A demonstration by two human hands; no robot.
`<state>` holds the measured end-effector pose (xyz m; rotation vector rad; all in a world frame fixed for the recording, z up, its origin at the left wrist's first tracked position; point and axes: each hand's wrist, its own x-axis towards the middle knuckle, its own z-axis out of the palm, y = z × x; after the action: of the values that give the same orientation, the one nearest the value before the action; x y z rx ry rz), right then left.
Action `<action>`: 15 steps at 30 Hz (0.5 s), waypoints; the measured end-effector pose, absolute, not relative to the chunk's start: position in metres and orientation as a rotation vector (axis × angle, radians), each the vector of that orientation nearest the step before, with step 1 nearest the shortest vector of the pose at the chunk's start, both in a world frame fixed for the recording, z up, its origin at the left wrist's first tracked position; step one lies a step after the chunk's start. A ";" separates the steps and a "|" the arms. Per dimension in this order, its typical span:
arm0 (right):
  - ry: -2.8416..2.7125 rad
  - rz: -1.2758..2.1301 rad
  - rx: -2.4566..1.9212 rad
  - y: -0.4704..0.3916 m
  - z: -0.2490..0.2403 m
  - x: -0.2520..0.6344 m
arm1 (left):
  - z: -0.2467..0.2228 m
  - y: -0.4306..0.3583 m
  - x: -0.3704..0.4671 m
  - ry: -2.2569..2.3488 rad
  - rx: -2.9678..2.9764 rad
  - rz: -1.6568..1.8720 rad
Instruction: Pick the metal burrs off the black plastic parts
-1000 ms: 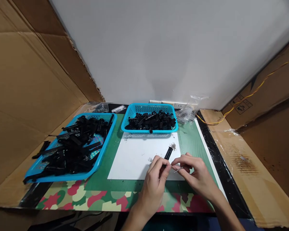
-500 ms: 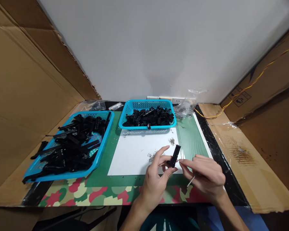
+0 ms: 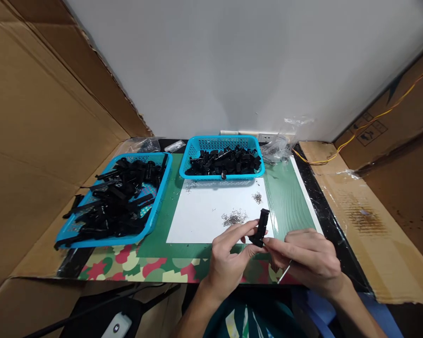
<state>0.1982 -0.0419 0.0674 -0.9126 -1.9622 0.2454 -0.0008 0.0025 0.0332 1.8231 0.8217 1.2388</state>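
Note:
Near the front of the table, my left hand [image 3: 229, 260] grips a small black plastic part [image 3: 262, 225] between thumb and fingers. The part stands nearly upright, with a wider foot at its lower end. My right hand [image 3: 308, 256] is closed, and its thumb and index fingertips touch the part's lower right side. A thin pale stick [image 3: 285, 273] pokes out below the right hand, held in its curled fingers. Whatever else may be between the right fingertips is too small to make out. Behind my left hand, a pile of tiny metal springs or wires [image 3: 234, 217] lies on a white sheet [image 3: 193, 216].
At the left, a blue basket [image 3: 157, 202] holds many long black parts. Another blue basket [image 3: 222, 177] at the back holds smaller black pieces. A smaller pile of tiny metal bits [image 3: 257, 197] lies right of centre. Clear plastic bags [image 3: 278, 148] and cardboard walls [image 3: 42, 117] surround the table.
My right fingertips have closed in on the black part and now touch its lower end. The part has turned more upright. The camera view has shifted slightly.

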 end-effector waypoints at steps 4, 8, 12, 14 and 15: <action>-1.991 0.246 -0.933 -0.045 0.068 0.199 | 0.032 0.002 -0.002 0.812 1.860 1.271; -2.049 0.205 -0.968 -0.047 0.068 0.200 | 0.026 -0.004 -0.003 0.836 1.815 1.304; -2.148 0.177 -1.013 -0.048 0.071 0.202 | 0.021 -0.005 -0.005 0.842 1.840 1.331; -2.183 0.171 -1.019 -0.049 0.074 0.202 | 0.022 -0.003 -0.006 0.831 1.886 1.352; -2.197 0.165 -1.024 -0.049 0.075 0.202 | 0.023 -0.003 -0.006 0.828 1.909 1.368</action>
<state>0.2017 -0.0488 0.0750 -1.0244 -2.1970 0.1655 -0.0064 -0.0026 0.0225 1.9088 0.8283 1.3682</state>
